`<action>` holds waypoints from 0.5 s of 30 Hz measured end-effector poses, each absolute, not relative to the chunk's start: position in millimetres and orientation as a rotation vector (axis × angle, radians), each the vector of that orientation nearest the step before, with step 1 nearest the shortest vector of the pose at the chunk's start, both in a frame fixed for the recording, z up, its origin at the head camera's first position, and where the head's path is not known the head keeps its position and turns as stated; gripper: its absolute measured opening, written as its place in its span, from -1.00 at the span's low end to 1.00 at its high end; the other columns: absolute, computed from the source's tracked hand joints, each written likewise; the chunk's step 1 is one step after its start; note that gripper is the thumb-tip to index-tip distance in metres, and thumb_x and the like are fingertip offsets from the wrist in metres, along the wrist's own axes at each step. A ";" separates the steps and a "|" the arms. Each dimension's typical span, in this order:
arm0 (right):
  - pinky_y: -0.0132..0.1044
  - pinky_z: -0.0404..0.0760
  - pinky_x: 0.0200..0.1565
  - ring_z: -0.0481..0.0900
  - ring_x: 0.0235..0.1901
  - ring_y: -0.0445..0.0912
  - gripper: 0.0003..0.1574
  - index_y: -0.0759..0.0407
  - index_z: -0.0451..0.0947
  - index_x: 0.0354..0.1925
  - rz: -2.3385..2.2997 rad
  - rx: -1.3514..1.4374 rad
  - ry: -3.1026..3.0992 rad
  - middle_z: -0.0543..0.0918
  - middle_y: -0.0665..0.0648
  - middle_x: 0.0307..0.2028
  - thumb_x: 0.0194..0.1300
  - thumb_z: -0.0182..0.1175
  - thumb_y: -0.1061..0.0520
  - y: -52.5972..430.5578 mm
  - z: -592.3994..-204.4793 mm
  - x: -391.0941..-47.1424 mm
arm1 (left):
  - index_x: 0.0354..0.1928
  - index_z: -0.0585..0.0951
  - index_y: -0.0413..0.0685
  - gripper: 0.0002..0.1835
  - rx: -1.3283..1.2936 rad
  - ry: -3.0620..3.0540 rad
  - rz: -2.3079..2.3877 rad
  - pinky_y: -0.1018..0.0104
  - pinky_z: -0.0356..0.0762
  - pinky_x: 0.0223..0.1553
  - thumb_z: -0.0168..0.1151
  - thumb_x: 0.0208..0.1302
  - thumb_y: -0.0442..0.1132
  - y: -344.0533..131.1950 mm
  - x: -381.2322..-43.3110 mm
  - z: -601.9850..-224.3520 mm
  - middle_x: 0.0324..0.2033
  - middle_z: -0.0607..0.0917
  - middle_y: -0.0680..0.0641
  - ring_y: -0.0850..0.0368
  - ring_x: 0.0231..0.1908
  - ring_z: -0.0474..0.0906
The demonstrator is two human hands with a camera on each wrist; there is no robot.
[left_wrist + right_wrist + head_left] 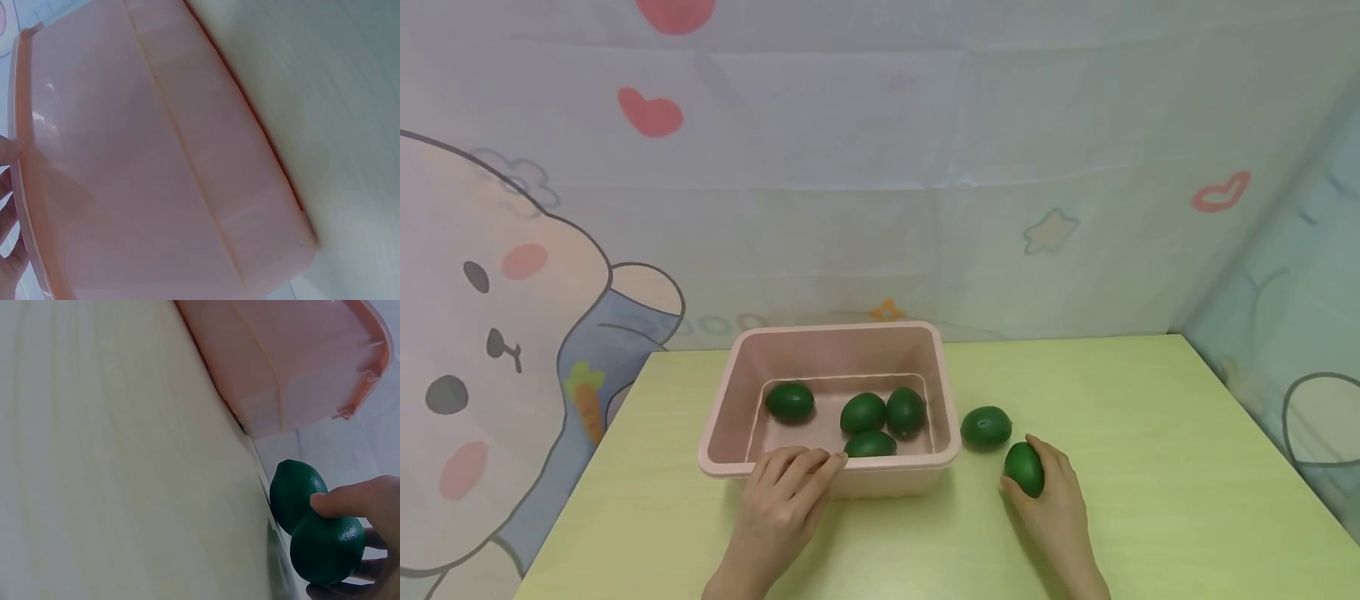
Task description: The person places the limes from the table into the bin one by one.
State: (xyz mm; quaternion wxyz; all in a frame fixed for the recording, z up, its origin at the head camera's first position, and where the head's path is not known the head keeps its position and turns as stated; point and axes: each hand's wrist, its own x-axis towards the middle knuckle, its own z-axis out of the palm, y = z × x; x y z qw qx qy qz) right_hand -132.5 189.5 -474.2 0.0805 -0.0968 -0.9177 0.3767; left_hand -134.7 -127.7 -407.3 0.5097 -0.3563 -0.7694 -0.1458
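Currently gripping a green fruit [1024,471] in the right hand [1060,500], narrowed to its width with the thumb to one side and fingers curled round the other. Set to the right of the pink bin [895,483], over the bench [1165,442]; cannot tell whether touching the surface or slightly lifted.

Holding the bin's near rim with the left hand [781,496], with fingers bent over the edge, left of the middle. Showing mostly smooth outer wall in the left wrist view, with the inside hidden.

Between the held green fruit and the bin, a loose fruit [987,427] just beside the right wall, partly overlapped by the held one in the right wrist view. Beyond that, the raised right wall itself.

Counting four more inside: a lone fruit [790,402] toward the left, and, bunched at the right, a middle fruit [862,413], a right-hand fruit [906,411] and a near fruit [870,443], partly hidden by the near rim.

Behind everything, a pale backdrop [850,142] printed with hearts [652,113], a star [1050,232] and, at left, a large cartoon animal [512,321].
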 end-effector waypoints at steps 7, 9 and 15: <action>0.30 0.40 0.03 0.29 0.17 0.27 -0.15 0.11 0.13 0.31 1.109 -0.274 -2.742 0.23 0.31 0.25 0.11 0.24 0.06 192.4 -470.8 -132.8 | -0.27 0.68 -0.07 -0.73 -0.855 -1.859 -0.353 0.29 0.41 -0.28 -0.04 0.33 -0.24 -127.5 -134.0 -406.9 -0.42 0.64 0.01 0.06 -0.37 0.49; 0.31 0.40 0.02 0.28 0.17 0.27 -0.15 0.10 0.13 0.31 1.102 -0.276 -2.745 0.23 0.31 0.26 0.11 0.25 0.06 193.3 -469.2 -133.4 | -0.26 0.69 -0.07 -0.74 -0.854 -1.857 -0.350 0.29 0.42 -0.28 -0.03 0.32 -0.24 -127.5 -134.3 -407.6 -0.42 0.64 0.01 0.06 -0.37 0.49; 0.31 0.40 0.00 0.28 0.17 0.27 -0.15 0.09 0.14 0.31 1.070 -0.251 -2.739 0.24 0.29 0.25 0.10 0.25 0.06 195.0 -464.8 -136.1 | -0.25 0.68 -0.06 -0.74 -0.848 -1.876 -0.350 0.28 0.42 -0.26 -0.02 0.32 -0.24 -129.1 -135.1 -411.8 -0.41 0.64 0.01 0.06 -0.36 0.49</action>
